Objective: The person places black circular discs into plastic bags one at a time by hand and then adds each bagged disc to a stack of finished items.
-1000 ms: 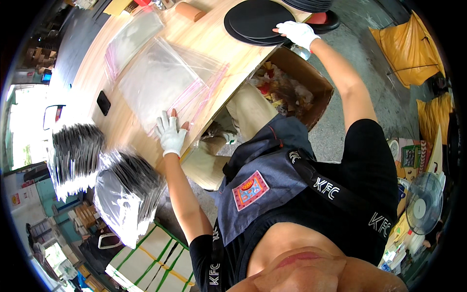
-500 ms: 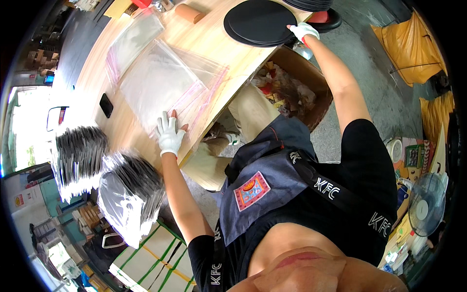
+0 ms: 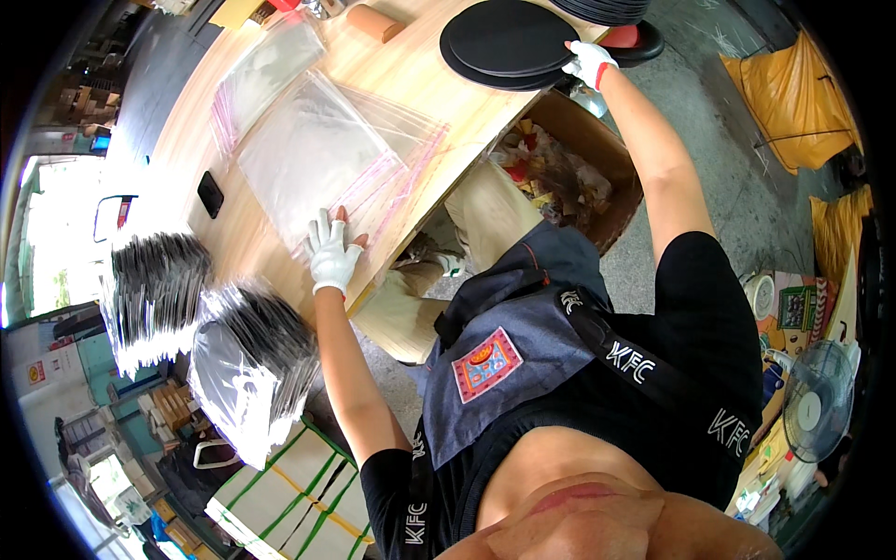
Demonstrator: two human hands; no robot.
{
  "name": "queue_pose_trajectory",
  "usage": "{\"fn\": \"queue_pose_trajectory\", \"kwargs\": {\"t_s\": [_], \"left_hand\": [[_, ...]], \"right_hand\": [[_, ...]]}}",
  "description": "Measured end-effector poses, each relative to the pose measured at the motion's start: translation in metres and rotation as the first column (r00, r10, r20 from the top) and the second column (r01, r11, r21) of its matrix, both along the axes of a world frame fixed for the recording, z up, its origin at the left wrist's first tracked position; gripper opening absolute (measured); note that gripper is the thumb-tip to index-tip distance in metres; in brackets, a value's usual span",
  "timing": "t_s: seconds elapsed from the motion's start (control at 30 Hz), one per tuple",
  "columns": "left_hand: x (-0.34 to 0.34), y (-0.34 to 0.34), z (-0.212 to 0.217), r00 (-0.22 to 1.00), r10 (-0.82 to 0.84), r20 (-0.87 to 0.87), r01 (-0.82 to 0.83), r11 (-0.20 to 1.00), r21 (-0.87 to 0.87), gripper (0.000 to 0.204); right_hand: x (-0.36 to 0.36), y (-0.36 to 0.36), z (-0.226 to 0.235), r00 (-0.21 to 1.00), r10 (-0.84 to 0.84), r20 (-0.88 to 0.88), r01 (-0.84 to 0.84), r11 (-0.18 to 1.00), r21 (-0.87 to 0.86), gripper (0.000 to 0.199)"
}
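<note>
My left hand [image 3: 332, 254], in a white glove with bare thumb and fingertip, lies with its fingers spread on the near corner of a stack of clear plastic bags [image 3: 313, 149] with pink-edged flaps. At the far right of the table, my right hand [image 3: 590, 65], gloved too, pinches the right rim of the upper disc in a pile of flat black round discs [image 3: 509, 39]. The thumb rests on top; the fingers under the rim are partly hidden. The upper disc sits slightly off-centre on a larger black one.
Another pile of clear bags [image 3: 266, 79] lies farther back, near a phone [image 3: 211, 194] and a brown roll [image 3: 375, 23]. Packed black items in clear bags [image 3: 252, 364] stand at the left. More black discs [image 3: 602, 7] are at the far right. Below the edge is a carton [image 3: 616, 177] of scraps.
The whole view has shifted slightly. Both hands keep nearly the same places, the left on the bags and the right at the disc's rim.
</note>
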State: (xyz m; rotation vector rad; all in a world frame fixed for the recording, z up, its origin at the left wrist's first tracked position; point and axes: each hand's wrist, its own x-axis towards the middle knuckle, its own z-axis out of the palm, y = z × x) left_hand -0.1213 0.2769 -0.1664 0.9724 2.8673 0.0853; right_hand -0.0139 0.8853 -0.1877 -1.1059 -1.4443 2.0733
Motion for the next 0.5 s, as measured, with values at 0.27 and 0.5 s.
{"fn": "queue_pose_trajectory", "kwargs": {"t_s": [0.27,0.5], "left_hand": [[-0.003,-0.004,-0.002,1.0,0.006,0.022,-0.005,1.0,-0.025,0.075],[0.002,0.011,0.038,0.996,0.003,-0.093,0.024,0.957,0.289,0.068]], "right_hand": [[0.001,-0.01,0.005,0.738,-0.325,0.591,-0.306,0.62,0.722,0.057],[-0.007,-0.084,0.051,0.813,0.022,0.582,-0.563,-0.226,0.795,0.042]]}}
